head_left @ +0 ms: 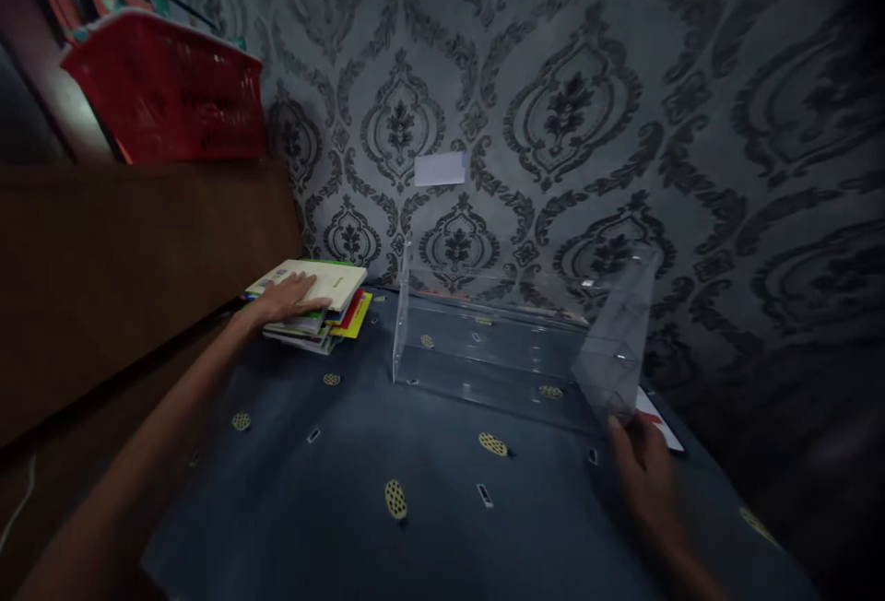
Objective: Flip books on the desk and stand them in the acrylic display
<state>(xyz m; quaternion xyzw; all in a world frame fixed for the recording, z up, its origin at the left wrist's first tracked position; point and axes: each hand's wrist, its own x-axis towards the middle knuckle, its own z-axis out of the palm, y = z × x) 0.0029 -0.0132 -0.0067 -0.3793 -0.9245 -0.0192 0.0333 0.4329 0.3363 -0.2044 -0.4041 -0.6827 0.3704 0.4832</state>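
Note:
My left hand [287, 297] lies on top of a stack of books [322, 280] at the table's left, fingers stretched over a pale cover. Books with yellow, red and green covers stick out unevenly below. A clear plastic rack [484, 361] with upright side panels stands in the middle, against the wall. At its lower right front corner is my right hand [643, 467], thumb and fingers closed on the edge of the side panel. Partly behind that panel and the hand lies a flat white and red item [664, 421], whose kind I cannot make out.
A dark blue cloth [442, 536] with pineapple prints covers the table. Behind it rises a patterned wall [553, 122] bearing a small white label [441, 169]. To the left, a red plastic basket [180, 85] sits on a brown wooden cabinet [138, 260].

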